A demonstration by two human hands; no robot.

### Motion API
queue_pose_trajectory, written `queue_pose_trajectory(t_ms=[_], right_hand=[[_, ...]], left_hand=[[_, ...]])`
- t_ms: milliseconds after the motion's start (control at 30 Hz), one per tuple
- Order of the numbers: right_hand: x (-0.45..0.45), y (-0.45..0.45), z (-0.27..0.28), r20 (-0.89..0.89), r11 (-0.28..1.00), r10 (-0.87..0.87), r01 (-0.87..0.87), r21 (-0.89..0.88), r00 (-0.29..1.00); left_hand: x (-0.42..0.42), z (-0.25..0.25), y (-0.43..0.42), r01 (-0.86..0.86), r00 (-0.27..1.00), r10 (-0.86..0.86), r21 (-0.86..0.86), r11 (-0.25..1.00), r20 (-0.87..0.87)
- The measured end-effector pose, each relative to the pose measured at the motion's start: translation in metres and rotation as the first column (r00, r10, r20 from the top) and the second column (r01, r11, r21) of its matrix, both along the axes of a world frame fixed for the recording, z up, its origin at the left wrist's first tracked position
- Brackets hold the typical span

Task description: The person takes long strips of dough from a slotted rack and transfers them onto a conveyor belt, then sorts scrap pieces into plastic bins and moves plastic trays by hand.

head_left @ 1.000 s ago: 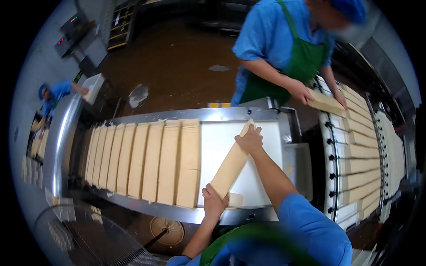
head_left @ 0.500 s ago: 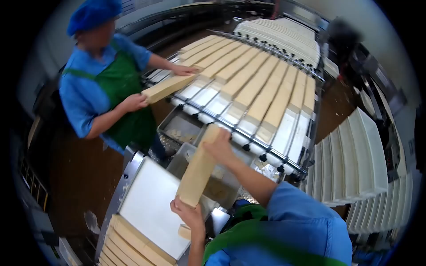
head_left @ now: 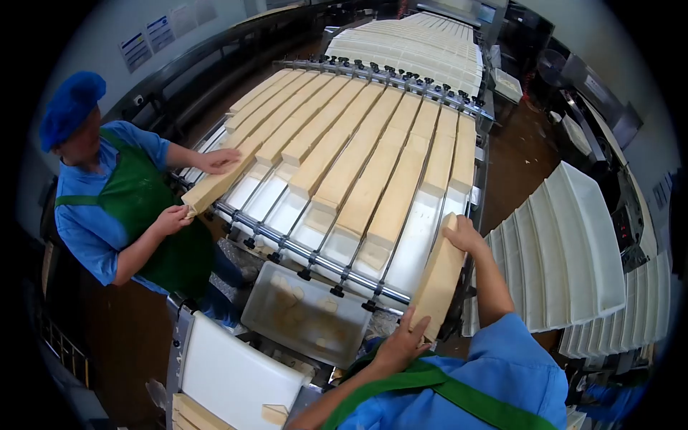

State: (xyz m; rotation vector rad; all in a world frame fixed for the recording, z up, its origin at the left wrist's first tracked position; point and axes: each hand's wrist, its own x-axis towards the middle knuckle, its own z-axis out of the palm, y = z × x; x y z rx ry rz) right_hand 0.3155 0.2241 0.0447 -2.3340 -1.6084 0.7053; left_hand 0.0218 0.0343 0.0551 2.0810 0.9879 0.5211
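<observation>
A long pale-yellow block, which looks like cheese (head_left: pixel 437 281), is held between my two hands at the right front corner of the laned conveyor (head_left: pixel 419 240). My right hand (head_left: pixel 464 236) grips its far end. Around the near end curl the fingers of my left hand (head_left: pixel 401 345). The held block slants over the front rail in the rightmost lane; whether it rests on the lane I cannot tell. Several similar blocks (head_left: pixel 390 179) lie side by side in the other lanes.
A co-worker at the left has both hands on another block (head_left: pixel 215 185) at the conveyor's edge. Below the rail sits a grey bin (head_left: pixel 269 326) with scraps. A white belt (head_left: pixel 236 365) carries more blocks at lower left. Ribbed white stacks (head_left: pixel 555 251) stand at right.
My hands have carried the block from above the bin and white belt to the right front lane. The co-worker's block has moved further onto the conveyor. The camera view has shifted.
</observation>
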Motion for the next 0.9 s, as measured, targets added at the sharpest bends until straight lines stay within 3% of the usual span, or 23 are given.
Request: queue_pose_trajectory(t_ms=[67, 133, 200, 233, 400, 467, 533, 567, 600, 633, 667, 700, 767, 800, 867, 900], right_hand=[[0.002, 0.015, 0.008, 0.103, 0.999, -0.003, 0.008, -0.046, 0.995], [0.001, 0.027, 0.009, 0.206, 0.996, 0.001, 0.018, -0.088, 0.979], [-0.001, 0.036, 0.000, 0.336, 0.990, -0.113, 0.078, 0.115, 0.935], [-0.003, 0.039, 0.000, 0.328, 0.991, -0.117, 0.087, 0.103, 0.937], [-0.005, 0.046, -0.021, 0.323, 0.989, -0.080, 0.034, 0.144, 0.943], [-0.001, 0.053, -0.023, 0.414, 0.992, -0.082, 0.033, 0.126, 0.907], [-0.006, 0.057, -0.008, 0.410, 0.995, -0.103, 0.095, 0.040, 0.906], [-0.006, 0.058, -0.014, 0.435, 0.995, -0.093, 0.075, 0.059, 0.896], [0.027, 0.077, -0.076, 0.567, 0.990, -0.047, -0.039, 0.138, 0.822], [-0.039, 0.056, 0.029, 0.418, 0.996, 0.006, 0.031, -0.083, 0.908], [-0.016, 0.063, -0.035, 0.519, 0.989, -0.039, -0.042, 0.143, 0.854], [-0.012, 0.061, -0.055, 0.356, 0.959, 0.040, -0.136, 0.250, 0.934], [-0.037, 0.057, -0.064, 0.299, 0.901, 0.138, -0.244, 0.358, 0.944], [-0.059, 0.052, -0.061, 0.300, 0.889, 0.190, -0.293, 0.351, 0.935], [-0.110, 0.040, -0.050, 0.279, 0.820, 0.306, -0.401, 0.408, 0.910], [-0.128, 0.045, -0.059, 0.280, 0.801, 0.346, -0.437, 0.409, 0.895]], left_hand=[[0.021, -0.010, 0.010, 0.073, 0.989, -0.055, -0.131, 0.989, 0.138], [0.043, -0.026, 0.024, 0.029, 0.987, -0.016, -0.082, 0.996, 0.158], [0.063, -0.040, 0.046, 0.008, 0.987, 0.002, -0.064, 0.998, 0.158], [0.074, -0.045, 0.057, -0.040, 0.950, 0.058, -0.066, 0.997, 0.307], [0.091, -0.052, 0.086, -0.127, 0.892, 0.192, -0.182, 0.975, 0.409], [0.082, -0.060, 0.088, -0.116, 0.890, 0.158, -0.122, 0.986, 0.428], [0.058, -0.043, 0.085, -0.142, 0.865, 0.220, -0.202, 0.969, 0.452], [0.041, -0.036, 0.085, -0.184, 0.860, 0.256, -0.199, 0.963, 0.441], [0.022, -0.031, 0.084, -0.231, 0.854, 0.295, -0.196, 0.953, 0.428], [0.004, -0.029, 0.079, -0.297, 0.798, 0.375, -0.234, 0.926, 0.471], [-0.014, -0.027, 0.074, -0.392, 0.764, 0.462, -0.244, 0.887, 0.450], [-0.031, -0.025, 0.068, -0.455, 0.721, 0.523, -0.259, 0.852, 0.455], [-0.061, -0.028, 0.055, -0.587, 0.633, 0.621, -0.237, 0.775, 0.462], [-0.075, -0.031, 0.046, -0.674, 0.614, 0.689, -0.198, 0.712, 0.385], [-0.097, -0.036, 0.025, -0.729, 0.423, 0.891, -0.524, 0.442, 0.163], [-0.107, -0.043, 0.013, -0.747, 0.382, 0.909, -0.524, 0.409, 0.164]])
